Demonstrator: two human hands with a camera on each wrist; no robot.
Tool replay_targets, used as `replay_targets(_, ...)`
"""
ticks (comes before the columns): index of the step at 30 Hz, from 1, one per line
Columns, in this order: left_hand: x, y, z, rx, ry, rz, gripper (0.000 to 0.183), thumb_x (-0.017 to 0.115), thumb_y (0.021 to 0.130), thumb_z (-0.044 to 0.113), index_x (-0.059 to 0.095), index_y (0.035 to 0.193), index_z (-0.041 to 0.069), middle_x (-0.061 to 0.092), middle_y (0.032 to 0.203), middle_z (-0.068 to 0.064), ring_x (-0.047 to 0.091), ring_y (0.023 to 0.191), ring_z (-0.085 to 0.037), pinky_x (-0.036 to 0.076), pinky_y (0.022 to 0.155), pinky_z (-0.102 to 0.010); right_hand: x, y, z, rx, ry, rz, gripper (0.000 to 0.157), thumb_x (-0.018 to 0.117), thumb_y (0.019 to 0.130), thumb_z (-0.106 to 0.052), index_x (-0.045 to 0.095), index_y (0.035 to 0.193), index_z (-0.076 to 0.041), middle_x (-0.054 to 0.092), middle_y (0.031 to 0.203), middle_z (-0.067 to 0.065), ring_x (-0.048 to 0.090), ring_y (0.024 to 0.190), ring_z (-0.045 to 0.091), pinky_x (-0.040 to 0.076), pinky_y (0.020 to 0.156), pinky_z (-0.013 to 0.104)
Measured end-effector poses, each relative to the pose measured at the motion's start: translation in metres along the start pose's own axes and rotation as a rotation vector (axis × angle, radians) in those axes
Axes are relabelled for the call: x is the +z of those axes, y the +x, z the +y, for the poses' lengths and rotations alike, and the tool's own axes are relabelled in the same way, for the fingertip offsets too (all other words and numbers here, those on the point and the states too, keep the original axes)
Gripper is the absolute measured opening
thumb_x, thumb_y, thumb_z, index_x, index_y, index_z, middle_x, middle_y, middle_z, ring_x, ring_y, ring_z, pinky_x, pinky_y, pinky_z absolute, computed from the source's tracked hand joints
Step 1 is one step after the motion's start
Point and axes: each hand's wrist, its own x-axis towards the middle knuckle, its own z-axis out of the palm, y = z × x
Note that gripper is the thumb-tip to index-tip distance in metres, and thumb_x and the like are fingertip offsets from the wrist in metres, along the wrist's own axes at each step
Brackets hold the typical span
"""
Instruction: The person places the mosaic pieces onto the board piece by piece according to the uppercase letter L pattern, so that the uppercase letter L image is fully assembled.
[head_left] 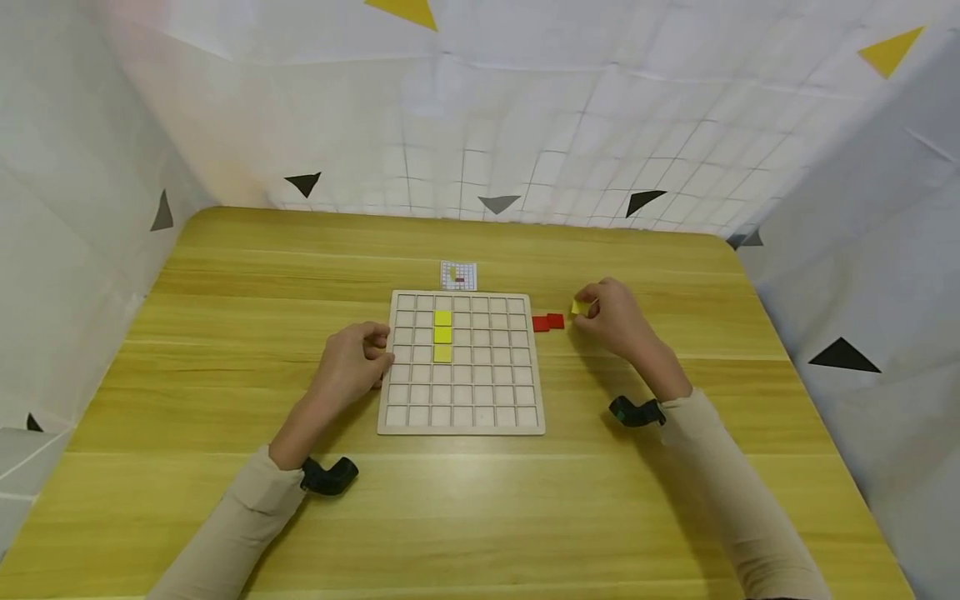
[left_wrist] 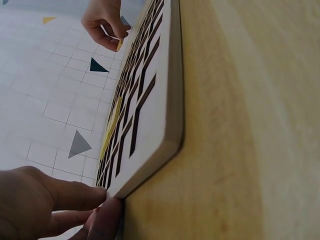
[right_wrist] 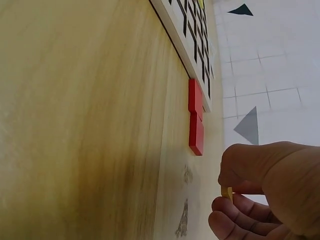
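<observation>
Fingers of the right hand (head_left: 615, 320) pinch a yellow square tile (head_left: 578, 307), off to the right of the gridded wooden board (head_left: 480, 372). Three yellow tiles (head_left: 442, 335) sit in its third column from left. Two red tiles (head_left: 542, 324) by its right edge, touching each other. Left hand (head_left: 351, 360): bent fingers against board's left edge; can't tell if gripping. Small grid card (head_left: 468, 273) just beyond.

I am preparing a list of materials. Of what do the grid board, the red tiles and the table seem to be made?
Grid board: probably bare wood or plywood, matte; its edge is pale and unpainted-looking.
Red tiles: perhaps plastic or painted wood; even colour, smooth faces.
Table: wood or wood-look laminate, slightly glossy; grain streaks, soft sheen.
</observation>
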Motion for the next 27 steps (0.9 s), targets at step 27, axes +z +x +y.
replay_targets(27, 0.001, -0.001, 0.001, -0.013, 0.005, 0.01, 0.04, 0.068, 0.09, 0.002, 0.06, 0.129, -0.004, 0.063, 0.111, -0.016, 0.066, 0.093, -0.027, 0.058, 0.056, -0.029, 0.016, -0.037, -0.022, -0.111, 0.039, 0.052, 0.025, 0.072, 0.08, 0.005, 0.07, 0.104, 0.009, 0.057, 0.093, 0.018, 0.06, 0.076, 0.027, 0.052, 0.065, 0.034)
